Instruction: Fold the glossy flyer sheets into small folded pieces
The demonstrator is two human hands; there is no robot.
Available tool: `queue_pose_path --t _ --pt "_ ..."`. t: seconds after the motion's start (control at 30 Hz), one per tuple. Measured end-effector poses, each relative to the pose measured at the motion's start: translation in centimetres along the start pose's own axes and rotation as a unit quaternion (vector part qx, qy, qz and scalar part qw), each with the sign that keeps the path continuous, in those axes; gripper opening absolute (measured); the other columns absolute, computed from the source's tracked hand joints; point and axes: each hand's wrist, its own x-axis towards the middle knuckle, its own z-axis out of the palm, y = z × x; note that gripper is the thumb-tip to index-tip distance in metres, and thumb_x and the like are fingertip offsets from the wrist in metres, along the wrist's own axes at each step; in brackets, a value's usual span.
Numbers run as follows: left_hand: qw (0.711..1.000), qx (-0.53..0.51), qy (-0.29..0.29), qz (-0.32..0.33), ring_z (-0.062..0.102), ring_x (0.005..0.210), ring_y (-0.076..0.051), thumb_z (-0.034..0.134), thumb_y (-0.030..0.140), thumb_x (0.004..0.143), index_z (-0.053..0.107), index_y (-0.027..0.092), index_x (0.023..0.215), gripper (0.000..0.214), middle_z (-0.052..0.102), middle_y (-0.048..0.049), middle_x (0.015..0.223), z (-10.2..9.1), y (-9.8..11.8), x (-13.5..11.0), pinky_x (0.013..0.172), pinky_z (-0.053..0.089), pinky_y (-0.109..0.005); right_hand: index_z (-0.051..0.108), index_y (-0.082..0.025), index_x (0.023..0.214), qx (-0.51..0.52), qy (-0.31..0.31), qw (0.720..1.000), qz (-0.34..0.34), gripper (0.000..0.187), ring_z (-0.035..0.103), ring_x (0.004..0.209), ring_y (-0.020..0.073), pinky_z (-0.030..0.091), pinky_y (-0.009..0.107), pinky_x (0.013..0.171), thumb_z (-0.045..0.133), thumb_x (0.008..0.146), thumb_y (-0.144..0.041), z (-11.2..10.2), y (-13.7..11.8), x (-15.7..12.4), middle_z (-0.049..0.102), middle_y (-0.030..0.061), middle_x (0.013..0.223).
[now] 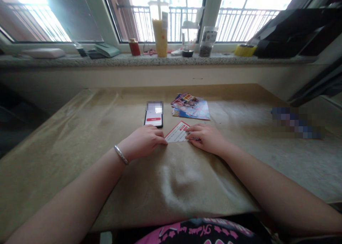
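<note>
Your left hand [145,140] and right hand [204,138] are both at the red-edged white paper [176,132]. The paper lies on the table [80,147] in front of you, centred between your hands, showing a roughly triangular outline.

Left hand: the fingers are bent and close together, with the tips at the paper's left corner. Whether they pinch the corner or only press it, you cannot tell from this view.

Right hand: the fingers are curved and slightly parted, with the tips over the paper's right side. Whether they grip or press is likewise unclear.

The phone [154,121] lies face up just beyond your left hand, its screen lit. The printed leaflets [195,110] overlap in a pile beyond the paper. A bracelet [121,154] encircles your left wrist.
</note>
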Motion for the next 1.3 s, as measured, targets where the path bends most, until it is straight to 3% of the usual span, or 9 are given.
queue_pose_path --t 0.67,1.3 --pt "1.0 -0.009 -0.014 -0.012 0.062 0.087 -0.016 0.053 0.01 0.076 0.073 0.029 0.093 0.032 0.071 0.0016 0.092 -0.6 -0.6 -1.0 0.081 0.046 -0.029 0.072 -0.024 0.091 -0.009 -0.005 1.0 -0.005 0.017 0.063 0.1 0.0217 0.051 0.037 0.085 0.057 0.084 -0.022 0.1 0.2 0.0 0.068 0.0033 0.114" --pt "0.999 -0.019 -0.018 -0.022 0.063 0.084 -0.015 0.055 0.008 0.078 0.074 0.03 0.088 0.031 0.072 0.0038 0.091 -0.4 -1.3 -1.6 0.077 0.043 -0.029 0.072 -0.023 0.091 -0.006 -0.005 1.0 -0.001 0.017 0.063 0.101 0.0218 0.051 0.037 0.086 0.058 0.083 -0.021 0.0 0.0 0.0 0.068 0.004 0.113"
